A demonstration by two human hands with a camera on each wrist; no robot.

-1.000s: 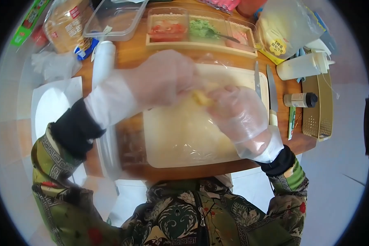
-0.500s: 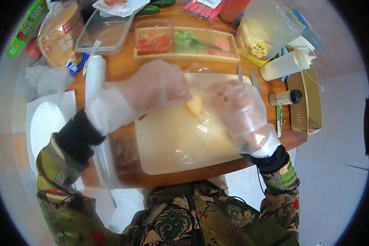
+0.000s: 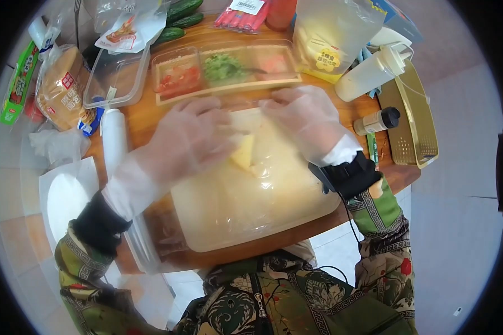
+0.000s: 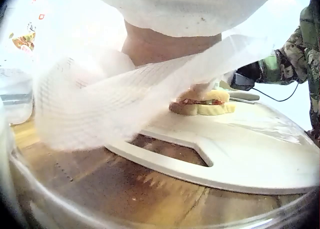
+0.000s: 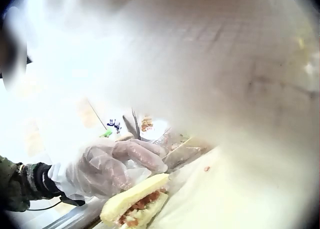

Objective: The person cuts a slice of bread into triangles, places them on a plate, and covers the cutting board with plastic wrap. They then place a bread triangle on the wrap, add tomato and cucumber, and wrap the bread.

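A filled sandwich [image 3: 243, 152] with a yellow cut face lies on film-covered cutting board [image 3: 251, 206]; the right wrist view shows red filling in the sandwich [image 5: 135, 206]. Beside and partly over it is my gloved left hand [image 3: 179, 137], fingers bent toward the board's far edge. My gloved right hand [image 3: 307, 120] is at the far right part of the board, its fingers near the front of the wooden tray. Clear film [image 3: 240, 103] shows between the hands. Glare and blur hide whether either hand pinches it.
Behind the board, a wooden tray [image 3: 218, 89] holds tubs of red, green and pink food. Left are a white roll [image 3: 114, 139], bagged bread [image 3: 61, 95] and an empty clear tub [image 3: 117, 75]. Right are a squeeze bottle [image 3: 369, 72], shaker [image 3: 377, 121] and gold basket [image 3: 411, 123].
Both hands have moved away from close around the sandwich toward the board's far edge, the right one farther off. More of the sandwich shows. The head view has shifted.
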